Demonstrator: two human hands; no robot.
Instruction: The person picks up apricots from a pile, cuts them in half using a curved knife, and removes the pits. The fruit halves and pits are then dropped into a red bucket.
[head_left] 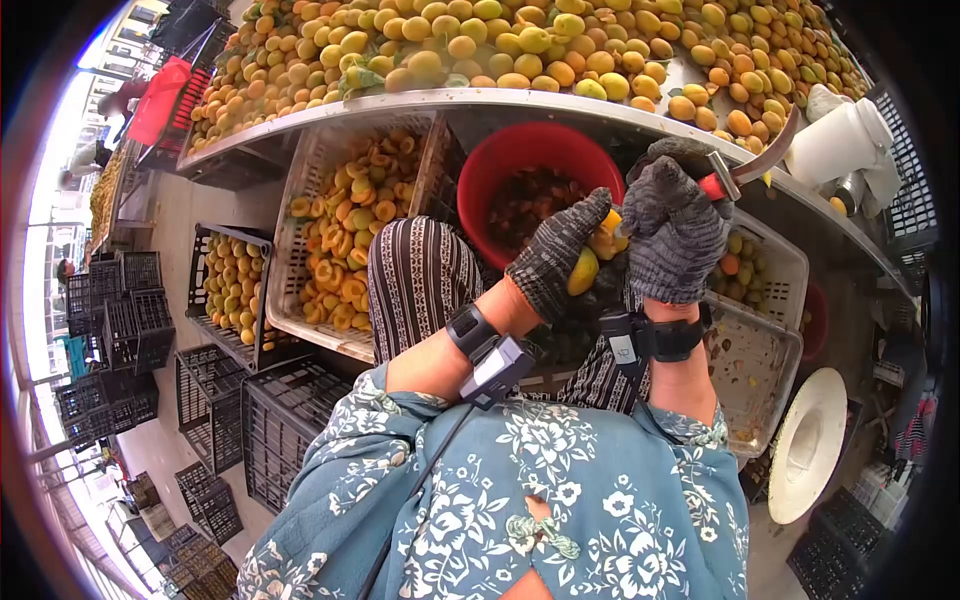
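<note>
"Where's the fruit, going by the round red plastic bucket (535, 145)?"

"Just on the person's side of its right rim. A greenish-yellow oval fruit (583, 271) hangs under the gloved left hand (560, 255), with an orange-yellow fleshy piece of fruit (605, 242) at the fingertips."

"And its long axis?"

"The oval's runs roughly from the lap towards the bucket, slightly tilted. The left hand is nearer, touching it; the right is farther out from the bucket."

"What do they hold?"

"The left, in grey knit, curls over the fruit, fingertips gripping the orange-yellow piece. The gloved right hand (680, 230) clenches a red-handled knife with a curved metal blade (712, 187), its tip pointing away from bucket and fruit."

"So the fruit lies between both hands?"

"Yes, to the right of the left palm. Whether the right fingers touch it, I can't tell."
</note>
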